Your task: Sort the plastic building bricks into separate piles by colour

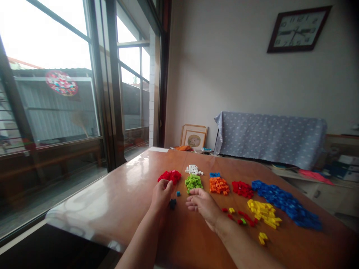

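My left hand (162,193) is at the near edge of a pile of red toy bricks (171,176), its fingers curled and pressed together. Whatever may be between those fingertips is hidden. My right hand (202,204) hovers just in front of a pile of lime-green bricks (193,182), palm turned left and fingers loosely stretched, with nothing visible in it. Between the hands lie a small blue brick (178,194) and a dark brick piece (173,203) on the wooden table (134,194).
Behind the green pile are white bricks (193,170). Rightward lie orange bricks (219,185), a second red pile (242,189), yellow bricks (263,213) and a long blue pile (286,201). Scattered red pieces (246,216) sit near my right forearm. Glass windows (56,82) stand at left.
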Demonstrator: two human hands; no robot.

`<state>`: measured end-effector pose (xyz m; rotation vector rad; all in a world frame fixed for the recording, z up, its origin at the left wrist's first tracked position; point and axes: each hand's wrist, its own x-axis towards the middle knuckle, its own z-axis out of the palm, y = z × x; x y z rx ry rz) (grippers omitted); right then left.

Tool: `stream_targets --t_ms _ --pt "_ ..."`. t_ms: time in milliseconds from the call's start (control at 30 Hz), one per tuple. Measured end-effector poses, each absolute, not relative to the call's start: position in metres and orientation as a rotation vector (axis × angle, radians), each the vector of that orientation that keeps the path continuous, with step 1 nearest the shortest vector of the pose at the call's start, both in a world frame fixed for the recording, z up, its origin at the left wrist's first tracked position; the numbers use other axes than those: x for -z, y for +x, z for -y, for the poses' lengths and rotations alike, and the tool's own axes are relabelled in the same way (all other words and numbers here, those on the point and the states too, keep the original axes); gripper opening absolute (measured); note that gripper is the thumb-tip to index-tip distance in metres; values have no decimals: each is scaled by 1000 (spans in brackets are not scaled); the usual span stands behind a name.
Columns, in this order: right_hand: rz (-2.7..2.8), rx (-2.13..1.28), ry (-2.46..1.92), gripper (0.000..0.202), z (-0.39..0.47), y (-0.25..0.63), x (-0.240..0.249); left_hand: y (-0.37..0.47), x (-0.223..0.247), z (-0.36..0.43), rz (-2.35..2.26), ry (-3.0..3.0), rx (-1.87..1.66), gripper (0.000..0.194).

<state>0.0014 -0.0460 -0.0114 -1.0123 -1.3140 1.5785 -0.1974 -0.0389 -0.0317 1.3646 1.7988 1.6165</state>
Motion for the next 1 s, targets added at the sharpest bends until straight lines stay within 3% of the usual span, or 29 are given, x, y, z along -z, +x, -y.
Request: stream_targets --t_ms 267,500,767,1000 --pt "1045 -1278 -942 25 20 126 -18 -171 -3 33 -1710 1482 -1633 39" --pt "860 -1084 -1011 34 17 213 13 -105 -6 18 -1536 1640 -1439 34" --pt "942 -1009 -1086 28 14 244 0 -34 -9 -6 -1296 2044 -947 21" --pt "1148 -1011 -1143 27 -13 248 -19 -9 5 -24 -1234 2165 -916 20"
